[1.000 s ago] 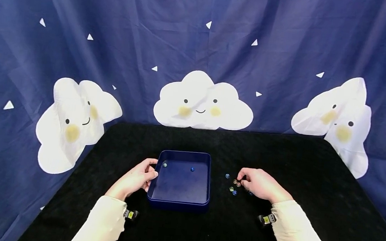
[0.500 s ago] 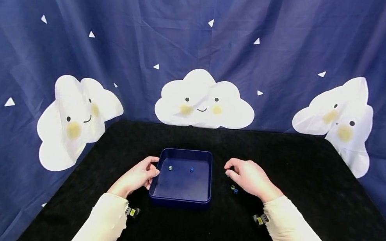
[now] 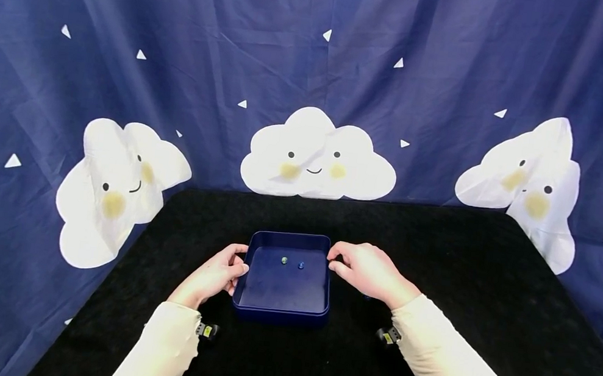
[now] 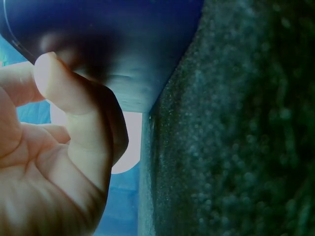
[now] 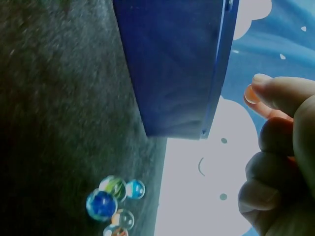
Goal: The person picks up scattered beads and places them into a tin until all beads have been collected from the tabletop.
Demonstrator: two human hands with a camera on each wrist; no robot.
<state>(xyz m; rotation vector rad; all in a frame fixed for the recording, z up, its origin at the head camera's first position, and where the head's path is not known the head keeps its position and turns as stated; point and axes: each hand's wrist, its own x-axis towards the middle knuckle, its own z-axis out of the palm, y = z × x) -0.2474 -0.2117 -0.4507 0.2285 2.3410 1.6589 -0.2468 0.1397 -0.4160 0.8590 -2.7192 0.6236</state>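
A dark blue square box (image 3: 284, 296) without a lid stands on the black table. Inside lie a greenish marble (image 3: 284, 260) and a blue marble (image 3: 301, 265), close together. My left hand (image 3: 217, 274) grips the box's left side, thumb at the rim and the other fingers along the outer wall. At the right rim, raised above the table, is my right hand (image 3: 372, 274). It pinches an orange marble (image 5: 251, 93) between thumb and index finger, the other fingers curled in. The box's outer wall (image 5: 172, 69) is beside this hand in the right wrist view.
On the table right of the box, several glass marbles lie in a cluster, among them a blue marble (image 5: 102, 205) and a green-swirled marble (image 5: 112, 187). My right hand mostly covers them from above. A navy curtain (image 3: 315, 61) with cloud prints hangs behind the table.
My right hand has moved left from the loose marbles to the box's right rim, carrying the orange marble. The greenish marble has rolled right, closer to the blue one. The left hand keeps its grip.
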